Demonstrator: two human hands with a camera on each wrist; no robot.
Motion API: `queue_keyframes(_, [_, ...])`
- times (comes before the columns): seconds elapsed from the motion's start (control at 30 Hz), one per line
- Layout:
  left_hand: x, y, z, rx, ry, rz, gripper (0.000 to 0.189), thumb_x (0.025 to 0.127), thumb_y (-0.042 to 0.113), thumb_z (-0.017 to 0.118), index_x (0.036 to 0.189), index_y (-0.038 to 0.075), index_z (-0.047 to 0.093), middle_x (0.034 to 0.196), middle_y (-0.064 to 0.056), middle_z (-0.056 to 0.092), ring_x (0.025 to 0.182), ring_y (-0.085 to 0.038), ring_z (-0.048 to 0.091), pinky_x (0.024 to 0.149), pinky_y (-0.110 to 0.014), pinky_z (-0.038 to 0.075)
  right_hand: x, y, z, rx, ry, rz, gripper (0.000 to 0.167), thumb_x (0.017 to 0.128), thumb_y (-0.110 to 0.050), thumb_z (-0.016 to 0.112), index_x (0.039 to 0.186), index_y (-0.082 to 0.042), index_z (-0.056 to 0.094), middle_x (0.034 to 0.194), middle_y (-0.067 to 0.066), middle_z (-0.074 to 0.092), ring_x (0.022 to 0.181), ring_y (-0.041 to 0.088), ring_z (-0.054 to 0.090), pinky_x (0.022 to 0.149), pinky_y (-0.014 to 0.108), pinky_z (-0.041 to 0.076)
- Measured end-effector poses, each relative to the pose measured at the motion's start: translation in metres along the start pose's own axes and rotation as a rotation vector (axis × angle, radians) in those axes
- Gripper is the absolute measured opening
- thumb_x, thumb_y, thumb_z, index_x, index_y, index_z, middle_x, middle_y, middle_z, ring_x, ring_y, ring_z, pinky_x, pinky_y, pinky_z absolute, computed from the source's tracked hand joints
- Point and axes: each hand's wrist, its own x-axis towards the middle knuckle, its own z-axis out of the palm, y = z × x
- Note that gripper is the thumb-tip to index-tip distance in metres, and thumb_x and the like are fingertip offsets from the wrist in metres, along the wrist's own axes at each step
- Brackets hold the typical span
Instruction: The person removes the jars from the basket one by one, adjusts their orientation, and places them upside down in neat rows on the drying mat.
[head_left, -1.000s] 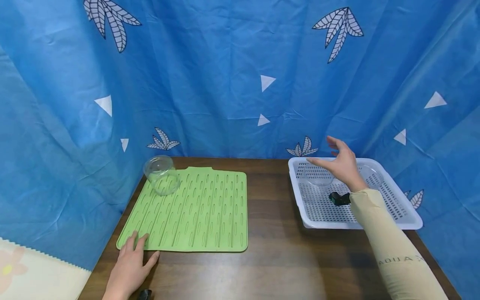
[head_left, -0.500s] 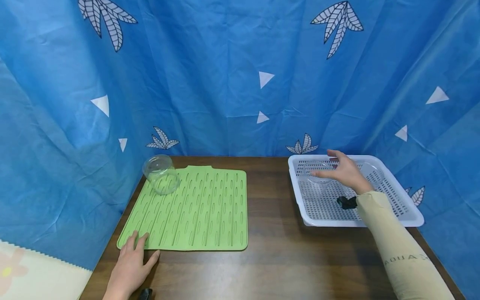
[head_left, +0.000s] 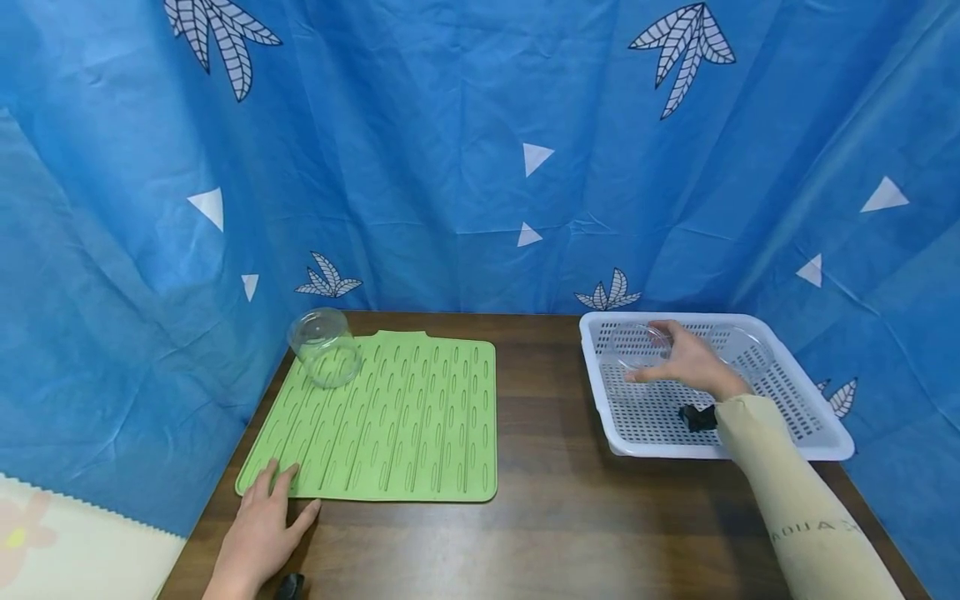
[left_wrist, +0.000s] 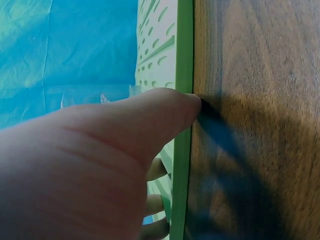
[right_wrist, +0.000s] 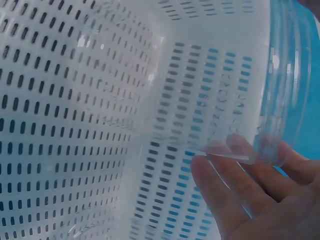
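Observation:
At the far left side of a white basket (head_left: 622,442), my right hand (head_left: 692,364) curls round a clear plastic jar (head_left: 633,343), thumb on the near side and fingers on the far side. In the right wrist view the fingers (right_wrist: 220,185) meet the jar just at its rim (right_wrist: 285,80). My left hand (head_left: 255,533) lies relaxed at the near left corner of a green ridged mat (head_left: 405,417). Its fingertips rest on the mat, and the thumb (left_wrist: 175,107) reaches over the mat's edge in the left wrist view.
Another clear jar (head_left: 324,346) stands on the mat's back left corner. Right of my right hand, a further clear jar (head_left: 742,354) sits in the basket. Brown wooden table (head_left: 540,517) lies between mat and basket. Blue curtains (head_left: 450,167) enclose the back and sides.
My right hand has come down from above the basket and its fingers have closed in round the clear jar. The left hand has stayed in place.

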Motion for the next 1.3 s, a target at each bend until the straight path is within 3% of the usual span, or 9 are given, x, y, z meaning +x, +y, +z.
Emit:
queue_keyframes(0.2, [0.000,0.000,-0.002,0.002,-0.009,0.000,0.080,0.107,0.038,0.072,0.157,-0.016,0.040,0.161,-0.051,0.022,0.143,-0.074,0.026,0.109,-0.081,0.040,0.000,0.009,0.006,0.048,-0.011,-0.027,0.133,0.078,-0.046,0.100,0.169,0.006,0.019,0.163,0.037,0.038,0.147,0.057,0.042,0.117,0.077,0.037])
queue_keyframes(0.6, [0.001,-0.001,-0.003,0.008,-0.016,0.003,0.080,0.106,0.038,0.072,0.156,-0.016,0.041,0.160,-0.051,0.024,0.143,-0.074,0.028,0.108,-0.080,0.041,0.003,0.012,0.009,0.036,-0.028,-0.045,0.122,0.081,-0.041,0.100,0.164,0.012,0.028,0.157,0.038,0.047,0.141,0.056,0.050,0.115,0.071,0.045])
queue_keyframes(0.93, [0.001,-0.001,-0.004,0.001,-0.005,0.009,0.079,0.106,0.037,0.073,0.156,-0.016,0.042,0.160,-0.051,0.024,0.143,-0.072,0.029,0.108,-0.080,0.041,0.005,0.011,0.011,0.057,-0.007,-0.011,0.114,0.082,-0.040,0.099,0.161,0.011,0.035,0.156,0.037,0.050,0.140,0.055,0.051,0.115,0.071,0.044])
queue_keyframes(1.3, [0.000,-0.001,-0.004,0.000,0.003,0.014,0.079,0.105,0.036,0.074,0.155,-0.016,0.042,0.160,-0.051,0.024,0.143,-0.072,0.029,0.108,-0.079,0.042,0.003,0.011,0.010,0.052,0.005,0.006,0.119,0.080,-0.048,0.099,0.165,0.005,0.035,0.158,0.033,0.050,0.143,0.053,0.049,0.116,0.072,0.043])
